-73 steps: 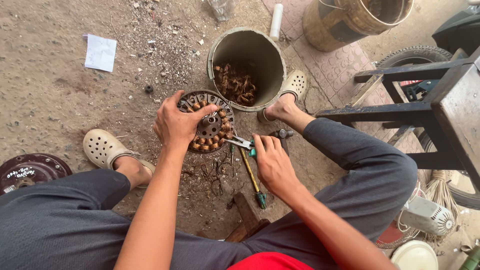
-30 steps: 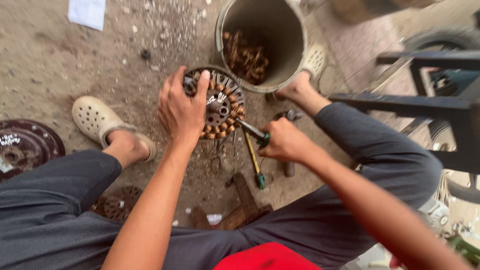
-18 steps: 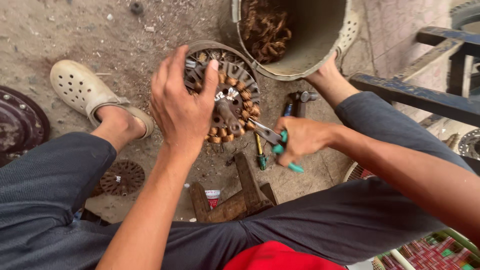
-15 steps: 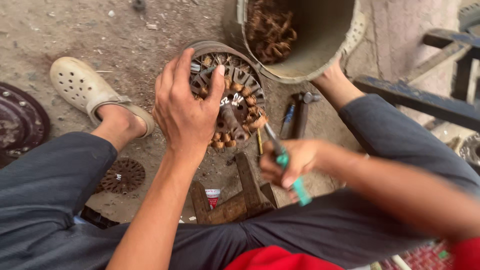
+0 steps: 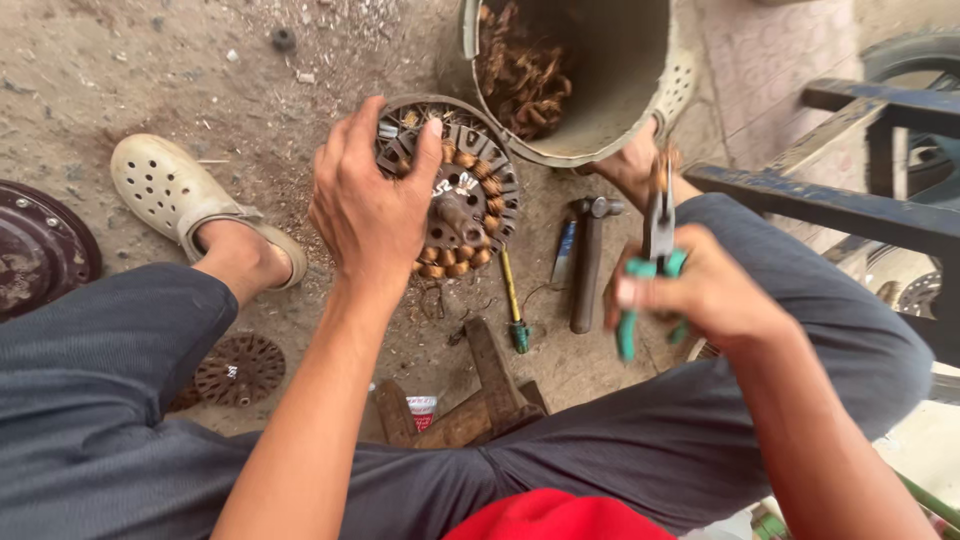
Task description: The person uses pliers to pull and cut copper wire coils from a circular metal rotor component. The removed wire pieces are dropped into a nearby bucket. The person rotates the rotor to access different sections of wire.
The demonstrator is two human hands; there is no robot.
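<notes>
Squatting over a dirt floor, one person in dark grey trousers, working bare-handed; contents listed by size.

Item: dented grey metal bucket (image 5: 600,130), tipped on its side, mouth toward the person, brown copper scrap inside.

Item: dark blue metal frame (image 5: 850,210), at the right edge.

Item: round rusted motor stator with copper-wound teeth (image 5: 465,195), propped on the ground just in front of the bucket. The left hand (image 5: 370,205) lies over its left rim, fingers spread and pressed on the teeth, steadying it.

Item: cream perforated clog (image 5: 175,200), on one foot, left of the stator.

Item: rusty steel hammer (image 5: 588,260), lying on the ground between stator and right knee, handle running toward the person.

Item: green-handled steel pliers (image 5: 655,260), clenched in the right hand (image 5: 710,290), fist closed round the handles, nose pointing up and away. The pliers sit lifted clear, to the right of the stator; the stator lies down-left of their nose, nearer the left hand.

Item: yellow-shafted screwdriver (image 5: 512,300), on the ground below the stator.
</notes>
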